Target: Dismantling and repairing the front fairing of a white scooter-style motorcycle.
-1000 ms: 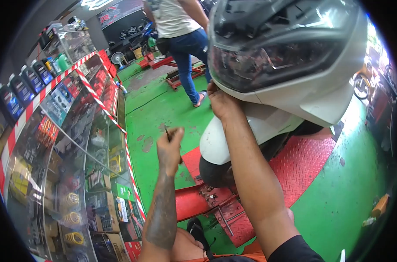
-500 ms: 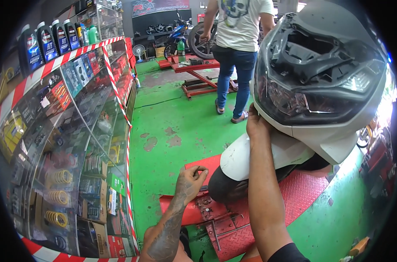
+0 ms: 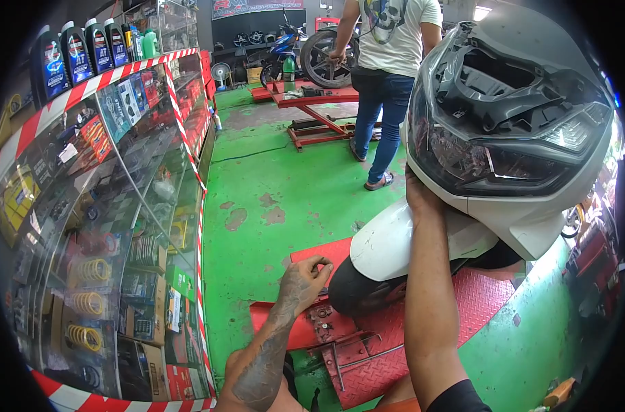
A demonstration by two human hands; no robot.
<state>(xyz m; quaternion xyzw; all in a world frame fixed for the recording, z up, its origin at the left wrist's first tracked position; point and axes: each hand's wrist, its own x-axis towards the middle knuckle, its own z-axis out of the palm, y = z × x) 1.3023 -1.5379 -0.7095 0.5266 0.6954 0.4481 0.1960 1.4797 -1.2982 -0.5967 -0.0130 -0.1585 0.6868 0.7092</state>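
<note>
A white scooter's front end (image 3: 506, 213) stands on the right with its upper cover off, baring the dark headlight unit (image 3: 505, 147). My right hand (image 3: 422, 193) reaches up beneath the left edge of the headlight, against the white front panel. Its fingers are hidden behind that panel. Lower and to the left, my left hand (image 3: 307, 280) hovers beside the white front fender (image 3: 381, 247) and the black front tyre (image 3: 357, 292). Thumb and fingertips are pinched together there; whether something small sits between them I cannot make out.
The scooter stands on a red tread-plate lift (image 3: 463, 309) with a metal bar at its front. A glass display case (image 3: 141, 178) edged in striped tape lines the left, oil bottles (image 3: 75, 51) on top. Ahead, a person (image 3: 388, 75) stands at another red lift (image 3: 312, 103).
My view has shifted slightly. The right hand stays under the headlight and the left stays pinched by the tyre. The person ahead has stepped and holds an arm toward the wheel.
</note>
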